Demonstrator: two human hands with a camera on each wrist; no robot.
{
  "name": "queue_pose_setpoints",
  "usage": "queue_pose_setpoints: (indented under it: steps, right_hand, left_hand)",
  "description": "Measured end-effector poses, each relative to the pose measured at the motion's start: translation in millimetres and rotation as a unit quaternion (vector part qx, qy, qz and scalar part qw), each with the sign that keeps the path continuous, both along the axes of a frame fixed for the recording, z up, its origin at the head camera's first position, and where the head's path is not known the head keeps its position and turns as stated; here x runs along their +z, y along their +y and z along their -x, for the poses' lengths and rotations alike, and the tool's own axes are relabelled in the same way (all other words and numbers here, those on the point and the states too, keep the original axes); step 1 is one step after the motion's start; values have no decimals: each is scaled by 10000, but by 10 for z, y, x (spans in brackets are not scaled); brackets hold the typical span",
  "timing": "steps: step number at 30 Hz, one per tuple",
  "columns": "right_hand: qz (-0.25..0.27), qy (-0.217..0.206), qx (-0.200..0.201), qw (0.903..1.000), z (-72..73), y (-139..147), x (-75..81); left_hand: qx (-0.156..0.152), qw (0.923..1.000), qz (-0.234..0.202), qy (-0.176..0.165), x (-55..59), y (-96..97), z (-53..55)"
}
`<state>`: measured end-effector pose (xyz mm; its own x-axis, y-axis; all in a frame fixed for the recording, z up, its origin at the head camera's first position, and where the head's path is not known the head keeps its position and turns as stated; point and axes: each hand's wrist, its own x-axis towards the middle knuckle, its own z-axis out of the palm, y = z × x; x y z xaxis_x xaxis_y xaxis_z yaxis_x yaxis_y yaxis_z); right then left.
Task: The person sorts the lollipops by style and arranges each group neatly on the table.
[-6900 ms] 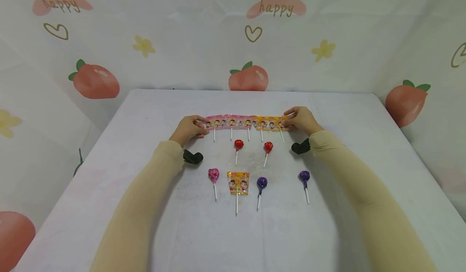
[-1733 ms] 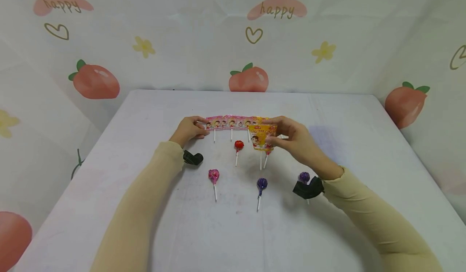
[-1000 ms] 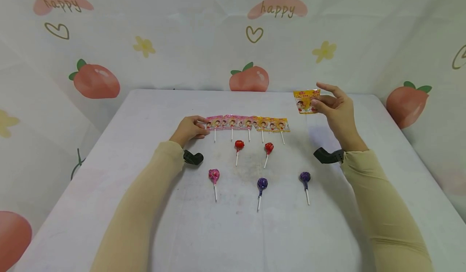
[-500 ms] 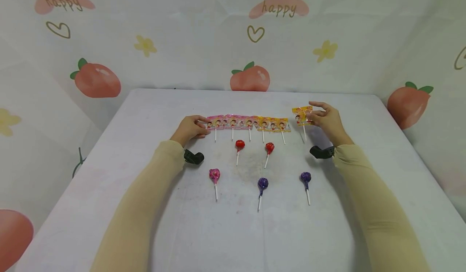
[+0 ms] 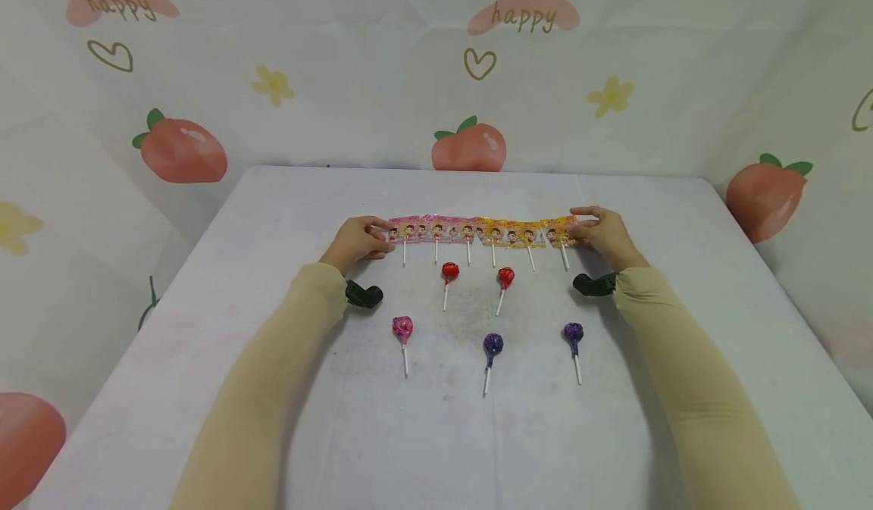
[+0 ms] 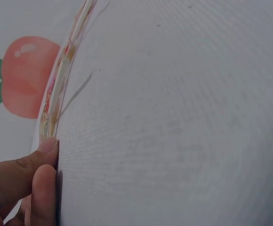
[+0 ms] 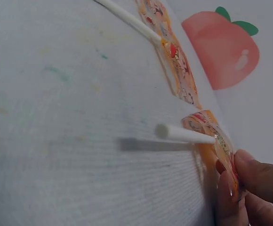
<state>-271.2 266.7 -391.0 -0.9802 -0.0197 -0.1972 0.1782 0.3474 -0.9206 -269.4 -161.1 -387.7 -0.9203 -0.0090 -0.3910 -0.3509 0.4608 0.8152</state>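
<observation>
A row of flat-wrapped lollipops lies across the far part of the table, pink packets on the left and yellow ones on the right, sticks toward me. My left hand (image 5: 358, 239) pinches the outer edge of the leftmost pink-wrapped lollipop (image 5: 407, 229). In the left wrist view its thumb (image 6: 47, 146) covers that corner. At the other end, my right hand (image 5: 607, 236) holds the rightmost yellow-wrapped lollipop (image 5: 561, 231) by its right edge, between thumb and fingers. The right wrist view shows this packet (image 7: 200, 123) beside its yellow neighbour (image 7: 179, 66), its stick slightly above the cloth.
Nearer me lie two red round lollipops (image 5: 450, 270) (image 5: 505, 276), a pink one (image 5: 402, 328) and two purple ones (image 5: 493, 343) (image 5: 573, 332). A white cloth covers the table (image 5: 436, 449). Behind it hangs a peach-patterned backdrop (image 5: 368, 63).
My right hand has carried the yellow-wrapped lollipop from the near middle, up and over to the right, then down to the row's right end. My left hand has stayed at the left end.
</observation>
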Motion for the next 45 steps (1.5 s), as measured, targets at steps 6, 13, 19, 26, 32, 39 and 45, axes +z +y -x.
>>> queue_pose_setpoints:
  steps: [6,13,19,26,32,39,45]
  right_hand:
    - [-160,57,-70,9998,0,-19,-4]
    - [-521,50,-213,9984,-5,-56,22]
    - [-986,99,-322,9946,-4,-70,39]
    - [-1025,239,-303,9940,-8,-64,23]
    - [-1216,193,-279,9920,-15,-64,24]
    - [-1271,115,-192,9916,-10,-66,28]
    - [-1365,-7,-112,9906,-19,-60,36]
  left_hand:
    - [-28,10000,-20,38,-5,-4,-1]
    - [-24,10000,52,36,0,-6,-5]
    - [15,10000,49,18,8,3,-12]
    - [45,10000,16,-7,4,12,-13]
    - [60,10000,-31,7,1,12,-18]
    - [34,10000,-70,25,-1,5,-17]
    - [49,10000,-16,5,-2,5,-8]
